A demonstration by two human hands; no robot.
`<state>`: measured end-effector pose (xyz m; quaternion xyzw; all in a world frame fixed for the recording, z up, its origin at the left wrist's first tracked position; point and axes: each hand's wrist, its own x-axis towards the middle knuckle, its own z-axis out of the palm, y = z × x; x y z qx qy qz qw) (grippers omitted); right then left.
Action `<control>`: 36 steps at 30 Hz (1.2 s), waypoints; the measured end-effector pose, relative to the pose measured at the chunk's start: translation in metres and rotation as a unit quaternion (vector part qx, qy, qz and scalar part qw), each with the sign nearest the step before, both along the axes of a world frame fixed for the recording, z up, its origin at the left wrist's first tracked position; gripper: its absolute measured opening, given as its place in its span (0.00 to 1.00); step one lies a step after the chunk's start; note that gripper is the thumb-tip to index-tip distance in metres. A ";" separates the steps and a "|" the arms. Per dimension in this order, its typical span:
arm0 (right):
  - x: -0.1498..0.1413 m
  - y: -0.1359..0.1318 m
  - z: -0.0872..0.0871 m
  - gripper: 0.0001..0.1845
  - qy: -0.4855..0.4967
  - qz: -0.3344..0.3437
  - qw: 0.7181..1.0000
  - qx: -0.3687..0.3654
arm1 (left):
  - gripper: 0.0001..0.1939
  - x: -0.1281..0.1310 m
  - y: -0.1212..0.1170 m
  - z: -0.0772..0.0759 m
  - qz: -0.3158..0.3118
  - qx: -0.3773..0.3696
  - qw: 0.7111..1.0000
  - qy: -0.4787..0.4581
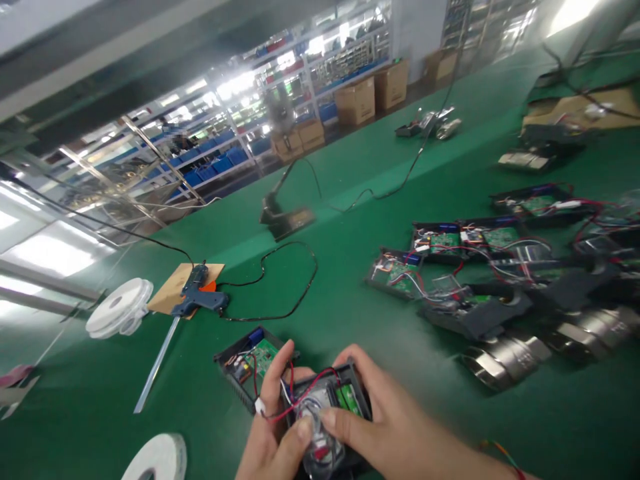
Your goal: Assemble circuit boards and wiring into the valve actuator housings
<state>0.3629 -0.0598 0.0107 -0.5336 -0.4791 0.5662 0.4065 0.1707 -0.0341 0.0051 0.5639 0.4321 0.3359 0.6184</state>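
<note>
At the bottom centre both hands grip one black electronic housing (350, 390) with a green circuit board, red and black wires and a clear round part inside. My left hand (273, 427) wraps its left side, thumb pressed on the clear part. From the right, my right hand (385, 420) holds the housing, fingers over its top edge and thumb on the clear part. Another open black housing (245, 363) with a green board lies on the green table just left of them.
A blue glue gun (200, 300) rests on cardboard with its cable looping right. White tape rolls (120, 308) lie at left, another (157, 459) near the bottom edge. Several open housings with boards and wires (480, 267) and metal cylinders (505, 360) crowd the right. A black stand (285, 217) sits mid-table.
</note>
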 end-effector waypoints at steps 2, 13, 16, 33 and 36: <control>-0.001 -0.002 -0.005 0.11 0.021 0.008 1.000 0.003 | 0.38 0.000 -0.004 -0.001 0.024 -0.022 0.999 0.006; -0.003 0.002 -0.005 0.13 0.134 -0.023 0.990 -0.021 | 0.30 0.015 -0.014 -0.002 0.090 -0.061 0.993 -0.039; -0.006 0.005 -0.005 0.15 0.174 -0.030 0.984 -0.034 | 0.31 0.018 -0.014 -0.004 0.099 -0.088 0.988 -0.078; 0.003 0.005 -0.003 0.24 0.125 0.019 0.991 0.033 | 0.30 0.020 -0.001 0.001 0.101 -0.078 0.988 -0.087; 0.001 0.006 -0.004 0.24 0.104 0.011 0.994 0.024 | 0.37 0.013 -0.008 0.006 0.067 -0.123 0.984 -0.109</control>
